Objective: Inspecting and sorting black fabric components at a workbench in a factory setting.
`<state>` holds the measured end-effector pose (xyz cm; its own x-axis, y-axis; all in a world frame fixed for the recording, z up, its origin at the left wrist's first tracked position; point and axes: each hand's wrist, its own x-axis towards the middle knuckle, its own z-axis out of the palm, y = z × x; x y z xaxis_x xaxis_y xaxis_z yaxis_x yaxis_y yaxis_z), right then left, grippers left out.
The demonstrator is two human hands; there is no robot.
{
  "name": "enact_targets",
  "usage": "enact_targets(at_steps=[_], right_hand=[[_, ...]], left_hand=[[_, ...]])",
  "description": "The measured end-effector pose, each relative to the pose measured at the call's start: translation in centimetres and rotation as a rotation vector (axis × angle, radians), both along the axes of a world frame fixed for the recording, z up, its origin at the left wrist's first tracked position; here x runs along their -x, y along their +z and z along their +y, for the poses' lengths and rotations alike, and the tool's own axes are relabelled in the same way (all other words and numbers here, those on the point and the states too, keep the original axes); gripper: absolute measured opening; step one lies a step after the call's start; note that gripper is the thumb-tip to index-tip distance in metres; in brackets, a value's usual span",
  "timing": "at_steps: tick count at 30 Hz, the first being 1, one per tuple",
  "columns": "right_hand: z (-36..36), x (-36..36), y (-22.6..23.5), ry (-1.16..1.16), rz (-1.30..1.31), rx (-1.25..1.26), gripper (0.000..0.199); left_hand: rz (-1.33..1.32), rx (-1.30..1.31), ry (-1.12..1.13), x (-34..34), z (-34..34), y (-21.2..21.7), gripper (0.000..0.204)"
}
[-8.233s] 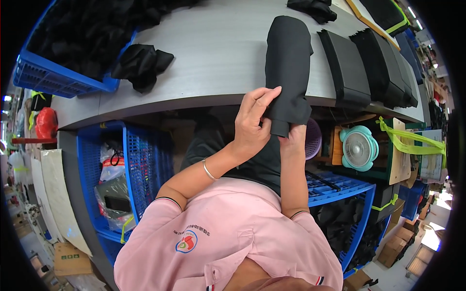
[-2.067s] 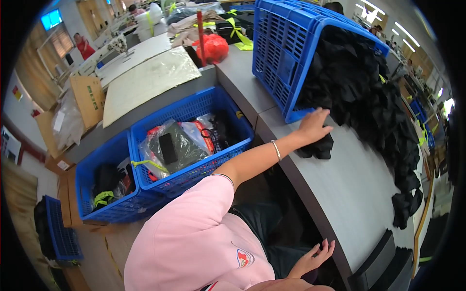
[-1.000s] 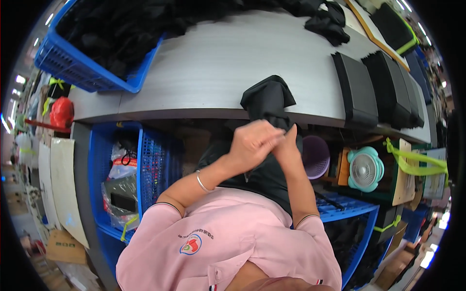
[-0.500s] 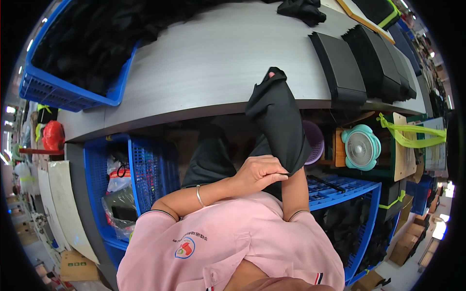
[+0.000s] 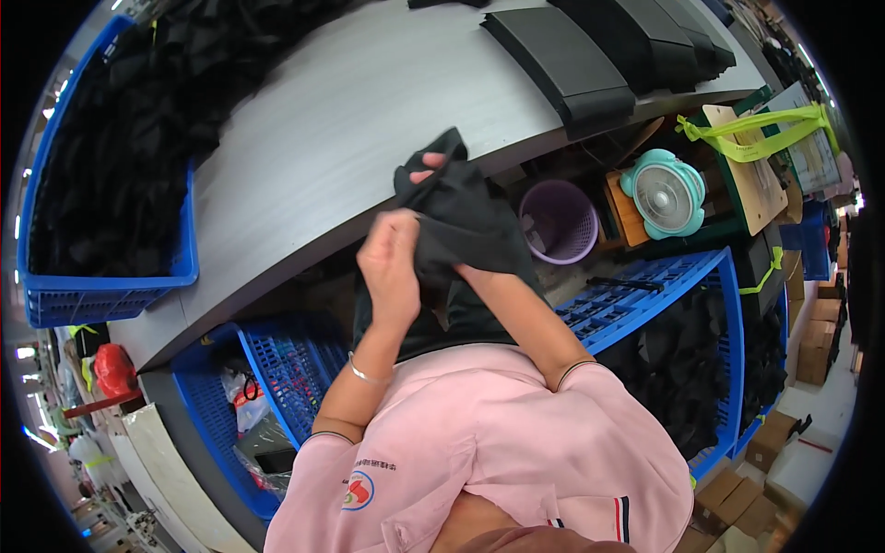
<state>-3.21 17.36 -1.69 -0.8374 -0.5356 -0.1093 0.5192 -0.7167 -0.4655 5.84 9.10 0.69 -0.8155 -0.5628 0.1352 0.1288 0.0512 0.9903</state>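
Note:
A black cloth tube [image 5: 475, 221], like a loose sleeve, is pulled over my right hand and forearm in front of my waist, near the table edge. My right hand [image 5: 426, 167] is mostly hidden inside it. Only fingertips show at the far opening, bent against the bunched cloth. My left hand [image 5: 392, 263], slightly blurred, is closed on the left side of the cloth below those fingertips. The grey table [image 5: 323, 138] lies just beyond both hands.
A blue crate [image 5: 111, 300] heaped with black cloth stands at left on the table. Stacked black panels [image 5: 562, 69] lie far right. Below are a purple basket [image 5: 560, 221], a teal fan [image 5: 664, 194] and blue crates [image 5: 645, 295] on either side of me.
My left hand has moved from the tube's near end by my right forearm up to its far part. The cloth is more bunched, more fingertips show, and the view has turned.

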Motion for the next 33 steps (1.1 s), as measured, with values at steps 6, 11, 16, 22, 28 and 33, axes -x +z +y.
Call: enact_targets(at_steps=[6, 11, 16, 22, 28, 33], right_hand=[[-0.5, -5.5, -5.1, -0.363, 1.491, -1.135, 0.038], [3.8, -9.0, 1.3, 0.239, 0.974, -0.652, 0.027], [7.7, -7.6, -0.7, 0.099, 0.576, -0.676, 0.022], [4.4, -3.4, 2.2, -0.408, 1.026, -1.023, 0.053], [3.6, -0.5, 3.6, 0.132, 0.619, -0.741, 0.01], [3.2, 0.5, 4.9, 0.098, 0.744, -0.723, 0.012]], left_hand=[[0.053, 0.119, 0.193, 5.6, -5.4, -0.4, 0.022], [0.04, -0.035, 0.309, 6.5, -13.3, -2.1, 0.023], [0.191, -0.3, 0.097, 4.5, -11.2, 1.6, 0.019], [0.059, 0.018, -0.186, 2.2, -6.6, 2.8, 0.016], [0.041, -0.115, -0.306, 0.9, -6.9, 4.0, 0.021], [-0.144, -0.685, -0.627, 0.3, -6.7, 0.7, 0.024]])
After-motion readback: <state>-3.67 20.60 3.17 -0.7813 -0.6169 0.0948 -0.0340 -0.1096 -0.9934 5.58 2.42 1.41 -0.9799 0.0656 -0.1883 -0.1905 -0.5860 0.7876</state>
